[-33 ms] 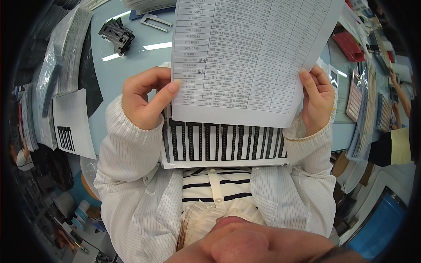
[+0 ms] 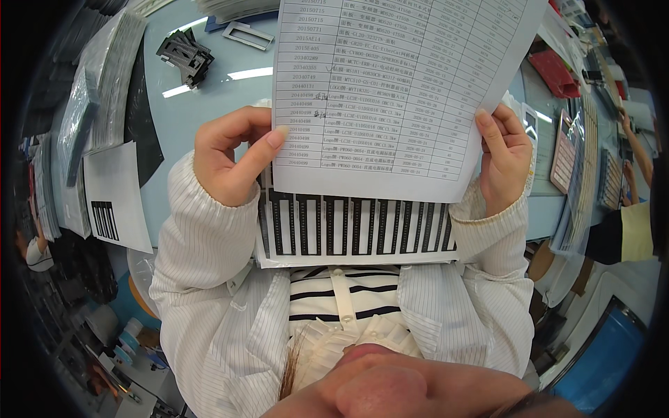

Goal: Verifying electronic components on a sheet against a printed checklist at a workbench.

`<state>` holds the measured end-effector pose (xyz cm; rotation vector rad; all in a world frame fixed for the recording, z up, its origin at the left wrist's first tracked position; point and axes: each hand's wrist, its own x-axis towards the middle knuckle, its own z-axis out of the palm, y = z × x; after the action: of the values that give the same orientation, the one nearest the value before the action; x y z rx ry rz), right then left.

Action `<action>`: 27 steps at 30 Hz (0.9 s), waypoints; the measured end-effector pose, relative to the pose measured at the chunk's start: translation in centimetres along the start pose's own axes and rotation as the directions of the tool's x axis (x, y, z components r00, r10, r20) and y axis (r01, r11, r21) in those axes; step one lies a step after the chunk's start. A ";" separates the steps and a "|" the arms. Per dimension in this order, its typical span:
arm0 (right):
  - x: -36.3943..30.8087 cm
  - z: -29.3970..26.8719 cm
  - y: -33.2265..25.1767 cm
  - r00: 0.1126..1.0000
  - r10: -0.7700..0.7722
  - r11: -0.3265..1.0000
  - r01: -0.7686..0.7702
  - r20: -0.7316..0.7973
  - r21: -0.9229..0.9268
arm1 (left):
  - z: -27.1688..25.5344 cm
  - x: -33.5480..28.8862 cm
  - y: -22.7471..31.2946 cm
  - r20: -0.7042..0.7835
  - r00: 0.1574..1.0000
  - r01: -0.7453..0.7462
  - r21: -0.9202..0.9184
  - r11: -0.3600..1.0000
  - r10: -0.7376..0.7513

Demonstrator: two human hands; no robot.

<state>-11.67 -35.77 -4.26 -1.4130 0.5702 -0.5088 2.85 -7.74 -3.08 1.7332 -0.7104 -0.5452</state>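
Note:
A white paper sheet (image 2: pixel 362 157) printed with a table of rows, a few handwritten marks on it, is held up in front of me. My left hand (image 2: pixel 240 153) pinches its left edge between thumb and fingers. On the opposite edge, my right hand (image 2: pixel 503 157) grips with the thumb on the front and the fingers behind. Below the paper lies a white sheet of black rectangular frame-shaped pieces (image 2: pixel 338 226) in a row, close to my body. The held paper hides its upper part.
A pile of small black frame-shaped pieces (image 2: pixel 185 59) and a pale rectangular frame (image 2: pixel 249 35) lie on the table's far left. Plastic-wrapped stacks (image 2: pixel 104 83) stand at left, above a white sheet with black strips (image 2: pixel 115 202). A red object (image 2: pixel 554 73) and another person's arm (image 2: pixel 637 157) are at right.

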 end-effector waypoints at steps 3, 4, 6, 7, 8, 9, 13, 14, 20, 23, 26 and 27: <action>0.0 0.1 -0.1 1.000 -0.004 1.000 0.004 -0.001 -0.026 | 0.0 0.1 0.1 0.003 1.000 0.006 -0.027 1.000 -0.006; 0.0 0.1 -0.1 1.000 -0.004 1.000 0.004 -0.003 -0.027 | 0.0 0.1 0.1 -0.001 1.000 -0.001 -0.013 1.000 0.001; 0.1 0.1 0.1 1.000 -0.014 0.999 0.014 -0.002 -0.037 | 0.1 0.1 0.1 -0.005 1.000 -0.006 0.001 1.000 0.006; 0.0 0.1 0.0 1.000 -0.014 0.999 0.014 -0.002 -0.037 | 0.1 0.1 0.1 -0.006 1.000 -0.001 -0.022 1.000 0.000; 0.0 0.1 0.0 1.000 -0.014 0.999 0.014 0.002 -0.039 | 0.1 0.1 0.1 -0.007 1.000 0.005 -0.045 0.999 -0.006; 0.0 0.1 0.0 1.000 -0.014 0.999 0.014 0.006 -0.040 | 0.1 0.1 0.1 -0.007 1.000 0.006 -0.045 0.999 -0.006; 0.0 0.0 0.0 1.000 -0.002 1.000 0.002 -0.001 -0.006 | 0.1 0.1 0.1 0.000 1.000 0.005 -0.035 0.999 -0.005; 0.0 0.0 0.0 1.000 -0.002 1.000 0.002 0.000 -0.017 | 0.1 0.1 0.2 0.003 1.000 0.019 -0.049 0.999 -0.019; 0.0 0.0 -0.1 1.000 0.002 1.000 -0.002 0.000 -0.030 | 0.1 0.1 0.2 0.000 1.000 0.028 -0.046 0.999 -0.028; 0.0 0.1 -0.1 1.000 0.000 1.000 0.000 -0.002 -0.030 | 0.0 0.1 0.0 0.002 1.000 0.006 -0.014 1.000 -0.006; 0.0 0.1 -0.1 1.000 -0.003 1.000 0.003 -0.002 -0.024 | 0.0 0.0 0.1 -0.002 1.000 0.015 -0.035 0.999 -0.015; 0.0 0.1 -0.1 1.000 -0.003 1.000 0.003 0.000 -0.029 | 0.0 0.0 0.1 -0.002 1.000 0.015 -0.035 0.999 -0.015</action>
<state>-11.60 -35.68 -4.20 -1.4410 0.5776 -0.5044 2.85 -7.79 -3.01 1.7079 -0.6825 -0.5626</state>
